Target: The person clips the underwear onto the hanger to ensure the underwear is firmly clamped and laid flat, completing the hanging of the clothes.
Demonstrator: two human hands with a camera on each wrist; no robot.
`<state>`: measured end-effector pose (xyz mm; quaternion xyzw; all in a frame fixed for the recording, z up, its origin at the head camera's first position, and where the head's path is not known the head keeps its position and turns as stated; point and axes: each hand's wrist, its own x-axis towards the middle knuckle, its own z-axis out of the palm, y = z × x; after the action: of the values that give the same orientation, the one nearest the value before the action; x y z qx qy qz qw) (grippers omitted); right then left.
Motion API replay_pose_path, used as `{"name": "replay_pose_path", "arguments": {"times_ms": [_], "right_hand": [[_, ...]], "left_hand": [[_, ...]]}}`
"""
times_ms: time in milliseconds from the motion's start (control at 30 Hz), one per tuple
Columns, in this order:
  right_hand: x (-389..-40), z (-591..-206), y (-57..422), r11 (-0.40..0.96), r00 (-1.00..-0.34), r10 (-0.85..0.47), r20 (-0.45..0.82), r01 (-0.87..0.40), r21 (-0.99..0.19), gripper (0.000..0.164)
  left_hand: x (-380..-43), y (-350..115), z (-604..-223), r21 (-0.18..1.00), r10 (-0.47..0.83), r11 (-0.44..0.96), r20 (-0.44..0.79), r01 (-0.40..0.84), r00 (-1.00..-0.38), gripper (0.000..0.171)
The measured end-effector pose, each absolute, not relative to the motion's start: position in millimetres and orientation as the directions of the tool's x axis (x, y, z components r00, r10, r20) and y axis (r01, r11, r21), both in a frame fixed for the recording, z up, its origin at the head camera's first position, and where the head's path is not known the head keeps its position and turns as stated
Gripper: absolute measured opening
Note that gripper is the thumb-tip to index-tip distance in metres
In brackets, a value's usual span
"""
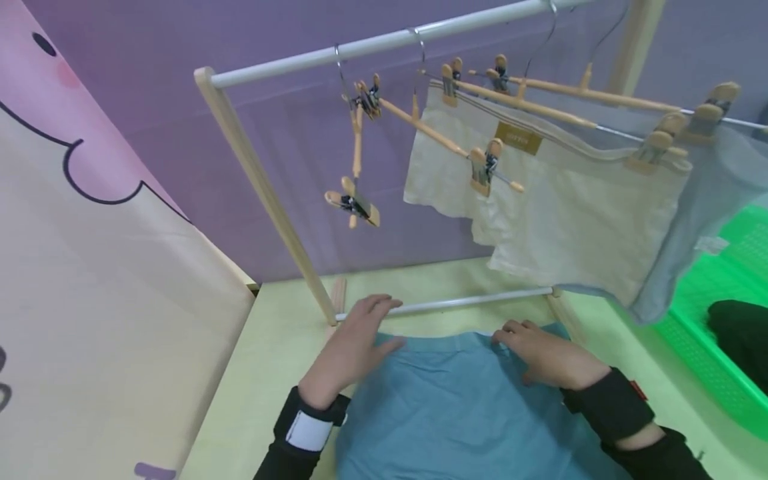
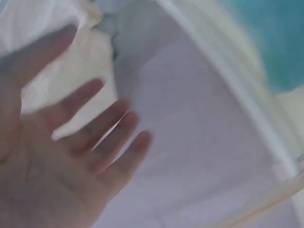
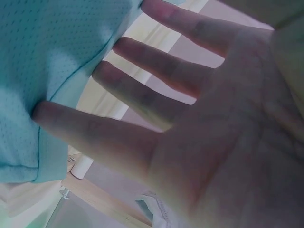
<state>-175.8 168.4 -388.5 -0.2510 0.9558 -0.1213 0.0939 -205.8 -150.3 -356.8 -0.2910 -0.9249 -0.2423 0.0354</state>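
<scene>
A teal-blue garment [image 1: 456,407] with a gathered waistband lies spread on the table, its lower part cut off by the frame. Over the waistband's left end hovers my left hand [image 1: 354,350], fingers extended. The left wrist view shows that palm [image 2: 52,166] with spread fingers and nothing in it. At the waistband's right end, my right hand [image 1: 543,353] touches the cloth. In the right wrist view, its straight fingertips [image 3: 45,111] rest against the edge of the perforated fabric [image 3: 28,66]; the thumb's contact is hard to see.
A wooden rack with a white rail [image 1: 384,43] stands behind the garment. White shorts [image 1: 564,213] and a grey-blue garment [image 1: 666,260] hang from clip hangers. Two bare clip hangers [image 1: 441,137] hang left of them. A green basket [image 1: 708,353] holding dark cloth stands at right.
</scene>
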Motion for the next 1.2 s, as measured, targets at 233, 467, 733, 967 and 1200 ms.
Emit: {"name": "replay_pose_path", "arguments": {"times_ms": [233,467,733,967,1200], "right_hand": [[-174.7,-387.3,168.6,0.844,-0.857,-0.504,-0.113,-0.46,-0.277,0.063],[-175.3,-385.9,166.2,0.855,-0.861,-0.491,-0.137,-0.446,-0.264,0.062],[-174.7,-391.0,167.5,0.852,-0.859,-0.495,-0.133,-0.449,-0.271,0.062],[-174.0,-390.2,165.6,0.85,-0.853,-0.503,-0.14,-0.458,-0.261,0.063],[-174.3,-389.1,166.6,0.851,-0.85,-0.5,-0.166,-0.447,-0.277,0.062]], "left_hand": [[-221.7,-169.1,-316.4,0.559,0.167,0.613,0.599,0.558,-0.783,0.036],[-251.0,-189.0,-309.4,0.666,-0.29,0.538,0.721,0.516,-0.629,0.04],[-282.3,-198.1,-338.2,0.818,-0.351,0.428,0.542,0.384,-0.764,0.069],[-301.1,-203.3,-364.7,0.859,-0.26,0.379,0.457,0.345,-0.851,0.05],[-317.8,-204.3,-389.0,0.896,-0.132,0.209,0.423,0.392,-0.896,0.031]]}}
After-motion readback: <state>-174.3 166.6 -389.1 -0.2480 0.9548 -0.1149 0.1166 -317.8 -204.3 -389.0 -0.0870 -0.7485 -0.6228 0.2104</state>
